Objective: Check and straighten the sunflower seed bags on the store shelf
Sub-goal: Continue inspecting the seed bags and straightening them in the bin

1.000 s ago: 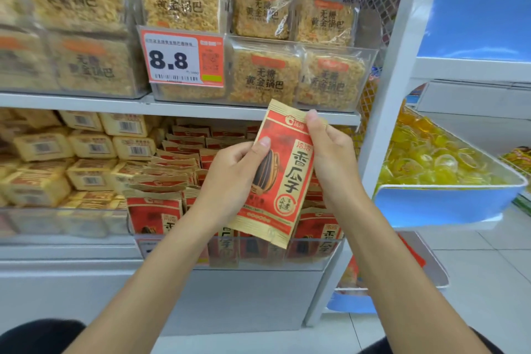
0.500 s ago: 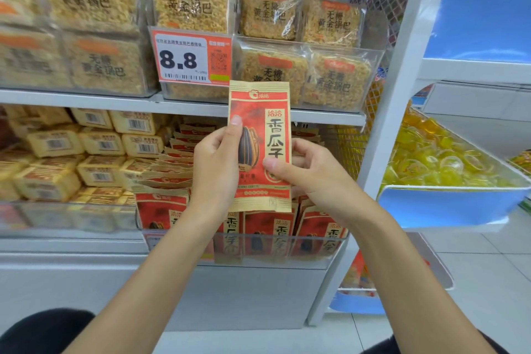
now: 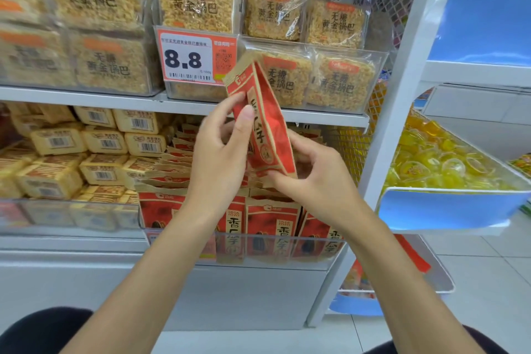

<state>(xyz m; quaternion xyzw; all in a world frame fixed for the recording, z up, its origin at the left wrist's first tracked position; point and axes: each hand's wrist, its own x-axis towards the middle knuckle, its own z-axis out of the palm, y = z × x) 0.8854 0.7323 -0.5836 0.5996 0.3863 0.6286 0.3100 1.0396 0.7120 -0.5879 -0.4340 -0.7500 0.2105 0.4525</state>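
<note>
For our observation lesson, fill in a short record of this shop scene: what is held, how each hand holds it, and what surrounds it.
held: red sunflower seed bag, tilted, nearly edge-on
left hand: grips the bag's middle, thumb on front
right hand: pinches its lower corner
below: more seed bags upright in a clear tray
above: rice crust packs; price tag reading 8.8
right: blue bin of yellow jelly cups

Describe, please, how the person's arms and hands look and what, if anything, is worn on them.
The left hand and right hand are bare: no gloves, rings or watch show. Both forearms are uncovered, with no sleeve in view. The nails look short and unpainted. Dark clothing shows in the bottom corners.
</note>
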